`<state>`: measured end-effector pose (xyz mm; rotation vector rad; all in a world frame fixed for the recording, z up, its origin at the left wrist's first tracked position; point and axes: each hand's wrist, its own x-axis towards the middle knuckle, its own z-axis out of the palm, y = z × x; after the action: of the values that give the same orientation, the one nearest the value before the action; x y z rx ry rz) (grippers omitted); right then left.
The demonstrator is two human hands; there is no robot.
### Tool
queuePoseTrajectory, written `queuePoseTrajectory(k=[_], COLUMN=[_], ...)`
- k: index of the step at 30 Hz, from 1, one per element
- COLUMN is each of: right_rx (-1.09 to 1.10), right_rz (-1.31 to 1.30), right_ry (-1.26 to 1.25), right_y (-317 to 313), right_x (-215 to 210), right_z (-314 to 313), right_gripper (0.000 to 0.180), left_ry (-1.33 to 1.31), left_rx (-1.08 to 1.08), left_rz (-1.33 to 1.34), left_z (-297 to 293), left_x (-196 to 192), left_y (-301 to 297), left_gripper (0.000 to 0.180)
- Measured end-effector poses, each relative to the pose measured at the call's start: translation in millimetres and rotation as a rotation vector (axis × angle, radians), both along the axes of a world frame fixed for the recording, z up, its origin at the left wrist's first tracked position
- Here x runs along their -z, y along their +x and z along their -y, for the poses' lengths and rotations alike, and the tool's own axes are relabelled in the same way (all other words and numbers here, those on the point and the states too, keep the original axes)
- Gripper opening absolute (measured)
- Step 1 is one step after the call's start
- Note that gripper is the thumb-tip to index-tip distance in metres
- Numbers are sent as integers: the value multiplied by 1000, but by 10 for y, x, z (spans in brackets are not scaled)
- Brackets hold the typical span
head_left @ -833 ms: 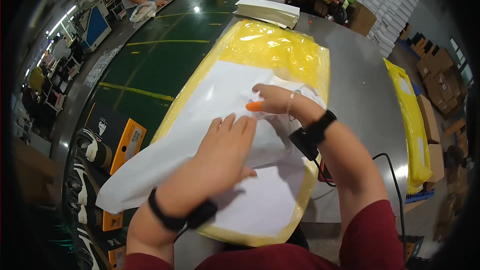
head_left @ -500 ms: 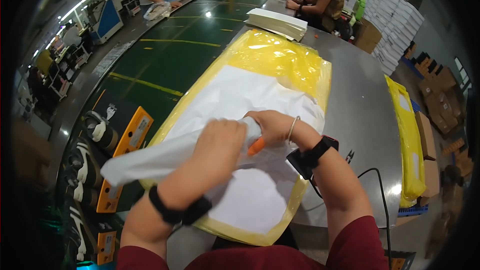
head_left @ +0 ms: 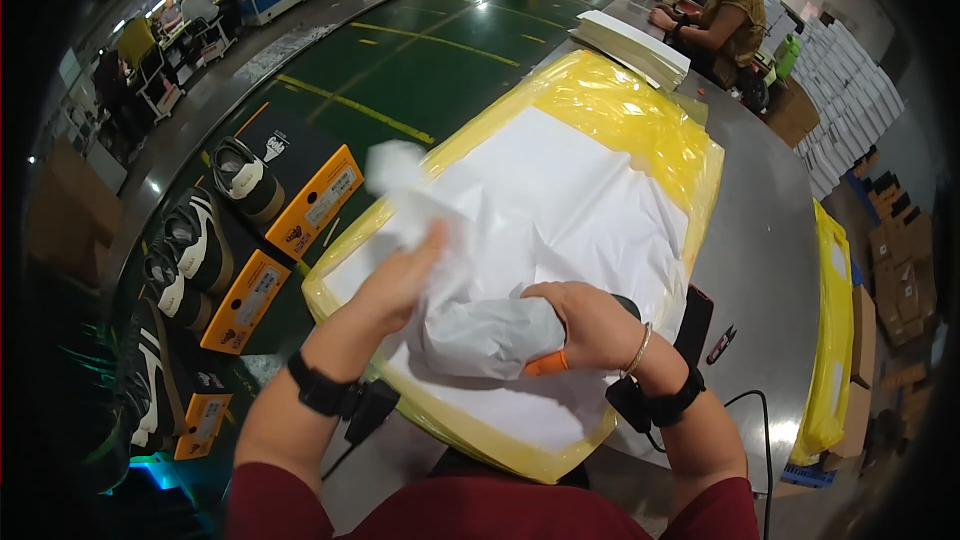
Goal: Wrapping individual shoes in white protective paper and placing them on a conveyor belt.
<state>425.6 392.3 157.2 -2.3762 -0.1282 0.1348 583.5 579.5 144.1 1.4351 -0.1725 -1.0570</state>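
A rounded bundle wrapped in white tissue paper [head_left: 490,335] rests over the stack of white sheets. My right hand [head_left: 595,325] is closed around its right end, with an orange patch at the thumb. Past those fingers a dark edge pokes out; what is inside the wrap is hidden. My left hand [head_left: 400,285], slightly blurred, grips the loose end of the paper, which flares upward beyond the fingers. Beneath both hands lies the stack of white tissue sheets [head_left: 510,175] on yellow plastic wrapping [head_left: 610,95].
Left, on the green conveyor [head_left: 390,70], dark sneakers [head_left: 185,230] sit on open black-and-orange shoeboxes [head_left: 315,202]. A pile of white card [head_left: 635,45] lies beyond the sheets. Right are a small cutter [head_left: 720,344], a cable [head_left: 765,430] and a yellow package [head_left: 832,340]. A co-worker [head_left: 735,15] sits far right.
My left hand has moved left and turned, swinging the paper's loose end from lower left to upper left. The right hand and bundle are lower in view. The view has shifted left.
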Motion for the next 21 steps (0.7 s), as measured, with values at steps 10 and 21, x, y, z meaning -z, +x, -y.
queuePoseTrajectory(k=[10,21], right_rx=[-283,333], right_rz=[-645,83], right_ry=[-107,463], right_y=[1038,-623], right_x=[-86,133], right_z=[527,-385], right_gripper=[76,38], left_ry=[391,207], left_rx=[962,811], left_rz=[866,985], left_z=[570,243], left_x=[-572,-313], left_y=[231,443], left_gripper=[110,97])
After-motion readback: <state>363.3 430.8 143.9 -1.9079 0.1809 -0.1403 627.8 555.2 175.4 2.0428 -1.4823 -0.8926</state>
